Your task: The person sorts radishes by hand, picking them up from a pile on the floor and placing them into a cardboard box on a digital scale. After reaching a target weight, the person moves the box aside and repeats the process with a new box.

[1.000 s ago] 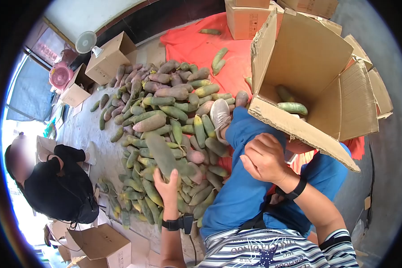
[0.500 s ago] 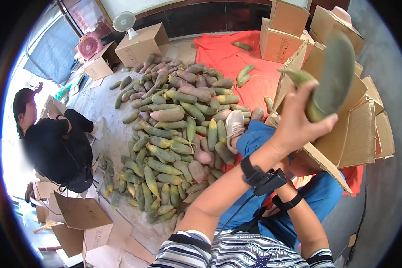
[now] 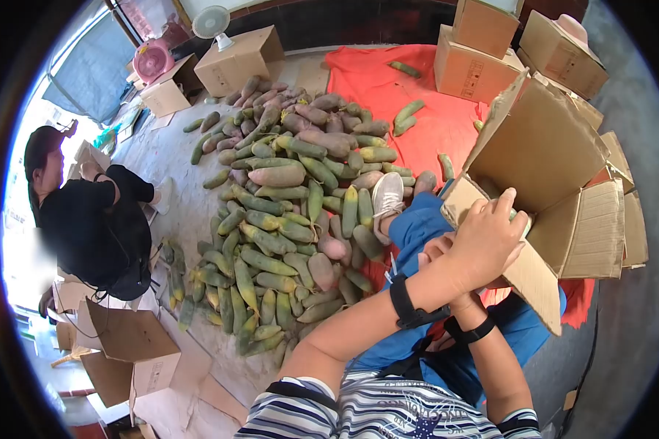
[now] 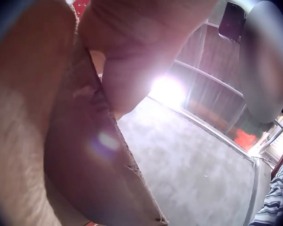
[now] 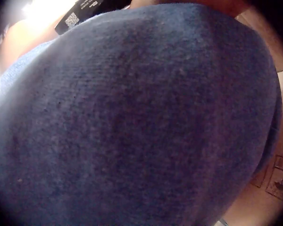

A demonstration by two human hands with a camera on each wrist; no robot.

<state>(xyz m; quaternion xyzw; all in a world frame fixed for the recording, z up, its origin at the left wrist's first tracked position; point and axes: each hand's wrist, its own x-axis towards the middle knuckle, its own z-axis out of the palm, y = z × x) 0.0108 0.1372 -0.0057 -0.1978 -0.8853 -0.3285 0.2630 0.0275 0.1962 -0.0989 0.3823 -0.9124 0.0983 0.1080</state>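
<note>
At the open cardboard box, my left hand is curled over the near wall. It grips a long green radish, mostly hidden behind the fingers. In the left wrist view, the left hand is close beside the box's rough cardboard edge. My right hand lies by the blue-trousered knee, partly covered by the left forearm, its fingers loosely bent around nothing visible. Blue trouser cloth fills the right wrist view. A large heap of green and pinkish radishes spreads over the floor to the left.
A red cloth with a few loose radishes lies beyond the heap. Cardboard boxes stand at the back right, and another open box is at lower left. A seated person in black is at the left, a white fan behind.
My left hand has lifted a green radish from the heap, swung right and lowered it to the box. The right hand stays near the knee. The head view has shifted.
</note>
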